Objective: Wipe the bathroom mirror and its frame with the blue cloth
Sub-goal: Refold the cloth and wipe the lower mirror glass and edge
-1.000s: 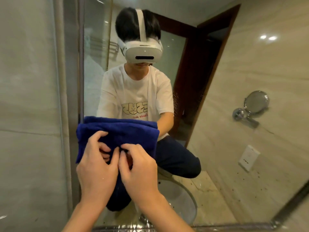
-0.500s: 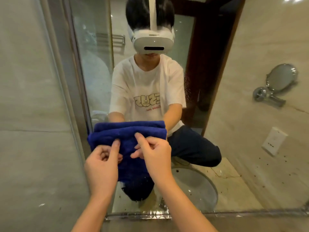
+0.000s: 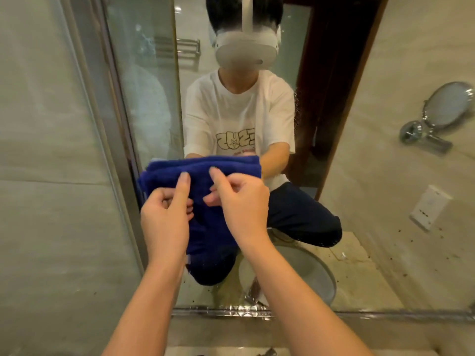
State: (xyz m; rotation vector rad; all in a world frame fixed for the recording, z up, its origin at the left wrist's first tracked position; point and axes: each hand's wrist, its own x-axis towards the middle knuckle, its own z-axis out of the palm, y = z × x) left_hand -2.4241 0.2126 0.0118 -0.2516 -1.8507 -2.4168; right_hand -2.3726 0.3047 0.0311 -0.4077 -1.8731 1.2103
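- The cloth (image 3: pixel 203 176) looks soft, thick and light: a judgement, but it bunches and sags under the fingers the way terry does, so it should mould to the glass and fold round an edge with little force.
- Best held, I'd say, along the upper fold, where the layers stack thick; pinching a single loose layer would let the rest drop open.
- Looks: deep blue, plush nap, folded into several layers, top edge running level, a tail hanging down between the wrists.
- Where it is: up in front of the mirror (image 3: pixel 295 265), low and near the mirror's left edge. Whether it touches the glass, I cannot tell.
- Left hand (image 3: pixel 164 222): index finger straight and laid up the cloth, the other fingers curled in, gathering fabric.
- Right hand (image 3: pixel 241 201): index finger pointing up on the cloth, thumb and remaining fingers pinched onto a fold.
- The frame (image 3: pixel 385 313) runs along the mirror's bottom edge, a bright metal strip below the cloth.
- Speckles dot the mirror's lower right, well away from the cloth.
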